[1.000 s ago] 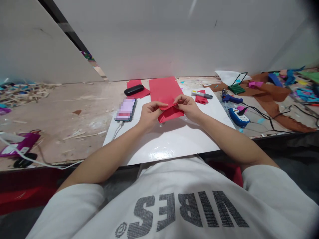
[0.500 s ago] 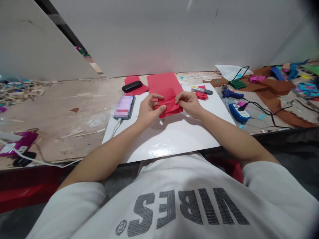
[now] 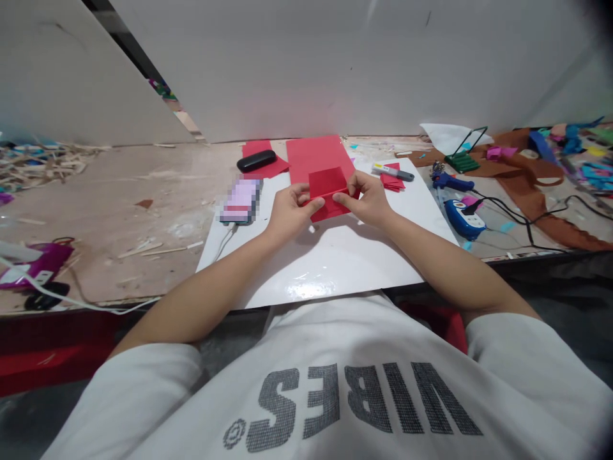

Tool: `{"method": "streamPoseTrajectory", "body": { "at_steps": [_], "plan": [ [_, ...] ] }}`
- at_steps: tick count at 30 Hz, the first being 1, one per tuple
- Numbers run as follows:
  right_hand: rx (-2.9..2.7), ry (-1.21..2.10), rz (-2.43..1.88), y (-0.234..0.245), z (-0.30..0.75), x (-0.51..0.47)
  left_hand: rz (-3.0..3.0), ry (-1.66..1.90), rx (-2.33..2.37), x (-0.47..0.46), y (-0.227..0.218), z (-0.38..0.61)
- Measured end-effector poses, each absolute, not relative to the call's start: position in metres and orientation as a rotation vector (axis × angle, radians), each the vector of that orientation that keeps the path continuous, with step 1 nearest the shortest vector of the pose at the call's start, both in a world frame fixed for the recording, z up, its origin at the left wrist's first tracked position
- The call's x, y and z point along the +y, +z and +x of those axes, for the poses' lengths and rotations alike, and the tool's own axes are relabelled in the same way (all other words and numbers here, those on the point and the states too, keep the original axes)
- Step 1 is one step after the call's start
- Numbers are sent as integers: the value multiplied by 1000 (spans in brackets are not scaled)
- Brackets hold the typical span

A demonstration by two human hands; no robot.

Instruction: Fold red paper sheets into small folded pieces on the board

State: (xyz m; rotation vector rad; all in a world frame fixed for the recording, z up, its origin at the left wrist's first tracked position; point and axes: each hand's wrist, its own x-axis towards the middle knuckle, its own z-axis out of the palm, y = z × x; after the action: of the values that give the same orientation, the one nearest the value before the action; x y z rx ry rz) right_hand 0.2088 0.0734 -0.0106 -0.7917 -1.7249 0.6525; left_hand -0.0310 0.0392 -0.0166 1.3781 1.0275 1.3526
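Note:
A folded piece of red paper (image 3: 328, 181) is held up between my two hands over a white board (image 3: 306, 268). My left hand (image 3: 293, 207) pinches its left edge, thumb along a crease across the middle. On the other side my right hand (image 3: 366, 197) grips the paper with thumb and fingers, the thumb lying on the same crease. The upper part of the paper stands up from the fold and the lower part slopes toward me. Behind it lies a larger red sheet (image 3: 318, 153).
Left of my hands lie a phone (image 3: 242, 201) with a cable and a black case (image 3: 257, 161). To the right are a cutter (image 3: 393, 172) on small red pieces (image 3: 393, 185), a blue glue gun (image 3: 453, 181) and a blue power socket (image 3: 464, 218). A white panel (image 3: 306, 70) stands behind.
My right thumb has moved left onto the paper's crease. The upper part of the paper now stands up more sharply from the fold. The view has shifted slightly.

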Motion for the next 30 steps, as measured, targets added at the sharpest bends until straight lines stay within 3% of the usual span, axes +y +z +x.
{"method": "streamPoseTrajectory", "body": {
  "at_steps": [4, 10, 19, 27, 30],
  "plan": [
    [-1729, 638, -771, -15, 210, 78, 1388, 1308, 1081, 34, -9, -31],
    [-1615, 1000, -806, -17, 209, 77, 1400, 1285, 1122, 29, -1, -31],
    [-1634, 1180, -873, -1, 205, 70, 1472, 1312, 1155, 35, -11, -30],
    [-1569, 1166, -857, 1, 206, 73, 1565, 1354, 971, 46, -22, -33],
    [-1541, 1141, -819, -1, 210, 78, 1686, 1516, 1062, 48, -16, -33]
  ]
}}
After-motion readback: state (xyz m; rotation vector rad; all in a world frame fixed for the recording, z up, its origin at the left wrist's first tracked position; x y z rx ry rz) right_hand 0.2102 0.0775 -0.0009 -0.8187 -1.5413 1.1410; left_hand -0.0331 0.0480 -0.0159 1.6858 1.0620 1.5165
